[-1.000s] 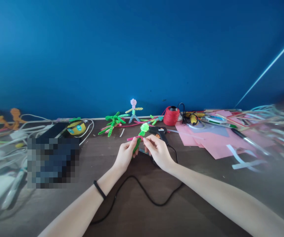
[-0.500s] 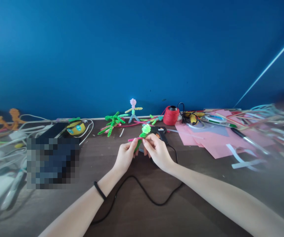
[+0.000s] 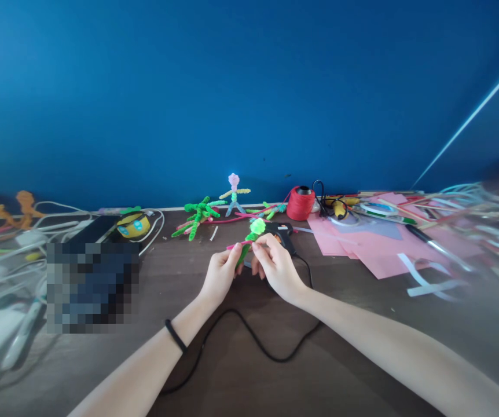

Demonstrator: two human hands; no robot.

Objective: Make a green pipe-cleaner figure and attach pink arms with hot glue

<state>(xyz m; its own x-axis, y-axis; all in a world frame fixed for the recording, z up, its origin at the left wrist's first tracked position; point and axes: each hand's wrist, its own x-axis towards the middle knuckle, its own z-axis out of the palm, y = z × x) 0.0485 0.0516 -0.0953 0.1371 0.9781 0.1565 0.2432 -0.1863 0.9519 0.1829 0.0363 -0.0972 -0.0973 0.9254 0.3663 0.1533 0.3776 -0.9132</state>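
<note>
My left hand (image 3: 220,272) pinches a green pipe-cleaner figure (image 3: 257,227) with a bright, pale green rounded head, held upright above the table. A short pink pipe cleaner (image 3: 233,247) crosses the figure just below its head, and its left end sticks out over my left thumb. The fingers of my right hand (image 3: 278,267) are closed on the right part of the pink piece, close beside the green body. My fingers hide the lower part of the figure. Just behind my right hand lies a black glue gun (image 3: 281,233), partly covered.
Along the blue wall stand a pink-headed figure (image 3: 234,184), a green pipe-cleaner figure (image 3: 198,216) and a red thread spool (image 3: 300,204). Pink paper (image 3: 375,255) lies right. A black cable (image 3: 249,333) loops under my wrists. White cables and a blurred dark object lie left.
The fingers of my right hand have shifted very slightly, and the pink piece's left end sticks out a little less. My left hand has hardly moved.
</note>
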